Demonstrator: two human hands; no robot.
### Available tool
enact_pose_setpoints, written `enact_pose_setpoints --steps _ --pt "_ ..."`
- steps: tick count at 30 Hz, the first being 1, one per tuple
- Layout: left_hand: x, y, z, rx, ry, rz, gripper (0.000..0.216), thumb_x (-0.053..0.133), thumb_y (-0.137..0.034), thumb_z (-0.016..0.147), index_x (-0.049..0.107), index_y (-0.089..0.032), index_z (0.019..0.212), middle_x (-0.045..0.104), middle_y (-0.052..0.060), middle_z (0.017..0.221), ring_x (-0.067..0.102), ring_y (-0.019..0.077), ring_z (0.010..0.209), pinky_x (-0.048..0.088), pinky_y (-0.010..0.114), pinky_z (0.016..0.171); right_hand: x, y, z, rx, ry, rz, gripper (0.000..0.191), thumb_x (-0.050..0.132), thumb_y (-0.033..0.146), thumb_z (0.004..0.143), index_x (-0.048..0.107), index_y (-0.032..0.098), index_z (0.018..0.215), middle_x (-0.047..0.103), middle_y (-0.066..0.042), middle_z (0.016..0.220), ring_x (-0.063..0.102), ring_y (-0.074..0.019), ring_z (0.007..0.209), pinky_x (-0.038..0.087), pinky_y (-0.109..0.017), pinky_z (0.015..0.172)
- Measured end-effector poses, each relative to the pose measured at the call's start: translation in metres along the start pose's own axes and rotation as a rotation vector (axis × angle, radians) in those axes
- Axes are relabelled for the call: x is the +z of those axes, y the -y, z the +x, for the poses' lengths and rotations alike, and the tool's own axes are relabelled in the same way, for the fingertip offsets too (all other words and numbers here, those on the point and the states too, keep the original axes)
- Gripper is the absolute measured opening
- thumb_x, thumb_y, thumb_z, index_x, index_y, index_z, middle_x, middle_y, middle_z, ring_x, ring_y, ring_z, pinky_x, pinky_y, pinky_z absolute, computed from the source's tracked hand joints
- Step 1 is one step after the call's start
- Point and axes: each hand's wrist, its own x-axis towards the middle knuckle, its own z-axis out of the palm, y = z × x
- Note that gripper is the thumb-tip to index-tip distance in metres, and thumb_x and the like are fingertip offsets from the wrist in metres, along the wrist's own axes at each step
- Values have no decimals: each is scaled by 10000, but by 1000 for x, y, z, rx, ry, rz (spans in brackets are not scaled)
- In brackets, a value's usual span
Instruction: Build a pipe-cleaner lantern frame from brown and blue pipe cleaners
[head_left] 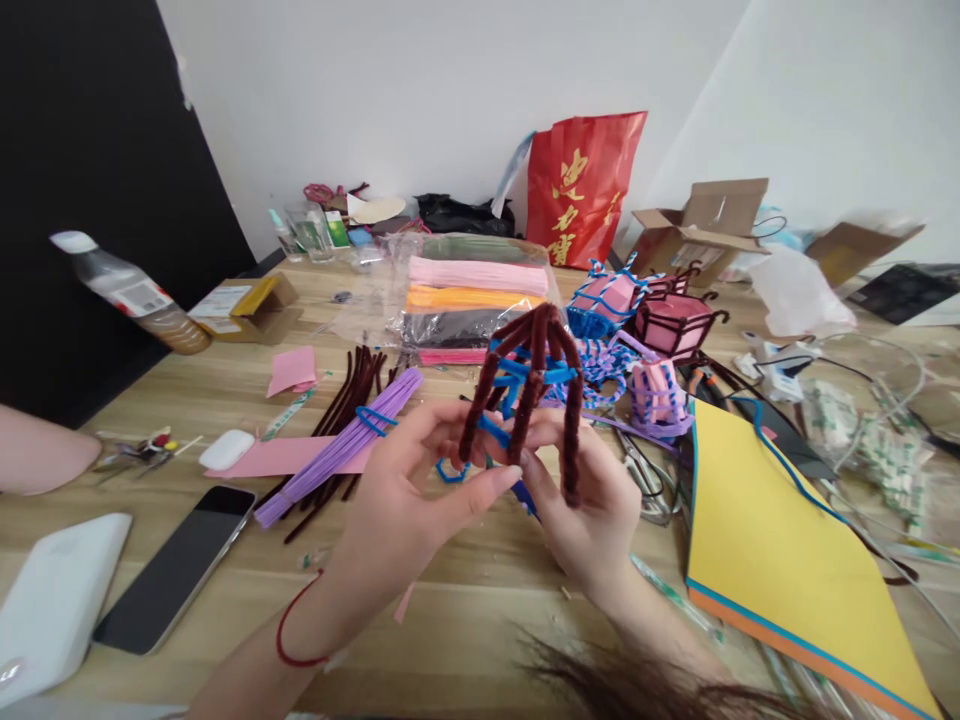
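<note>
Both my hands hold a small lantern-shaped frame (534,385) made of dark maroon pipe cleaners with blue pipe cleaners woven inside. My left hand (409,490), a red string on its wrist, pinches the frame's lower left side between thumb and fingers. My right hand (589,500) grips the lower right ribs from underneath. The frame is lifted just above the wooden table (480,620).
Purple (337,450) and maroon pipe cleaner bundles lie to the left, bagged coloured ones (472,290) behind. Finished pink lanterns (679,325) stand at right beside yellow paper sheets (772,540). A phone (176,570), white power bank (56,600), bottle (131,295), red bag (581,190) and boxes. Another person's arm (41,450) at far left.
</note>
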Motion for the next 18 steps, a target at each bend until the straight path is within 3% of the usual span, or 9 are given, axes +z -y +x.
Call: enact_pose_setpoints --steps 4,12,18 --pt "1 -5 0 -111 -33 -66 303 871 -249 792 714 -208 1048 771 23 972 717 155 895 581 256 854 -1 -3 1 -102 8 -86 296 621 2 905 663 257 1049 766 -27 958 745 -192 921 607 -331 843" --pt "-4 5 10 -253 152 -350 333 920 -256 733 737 -191 1003 762 22 884 690 129 784 575 225 734 -14 -5 1 -194 143 -192 299 611 38 935 639 246 1148 760 -59 1007 734 -213 958 609 -355 830" --pt "-4 8 12 -300 247 -453 298 921 -212 722 766 -195 976 741 9 858 666 104 773 548 183 714 -17 -6 0 -253 134 -203 325 618 15 912 634 235 1151 728 -63 982 713 -216 928 592 -359 795"
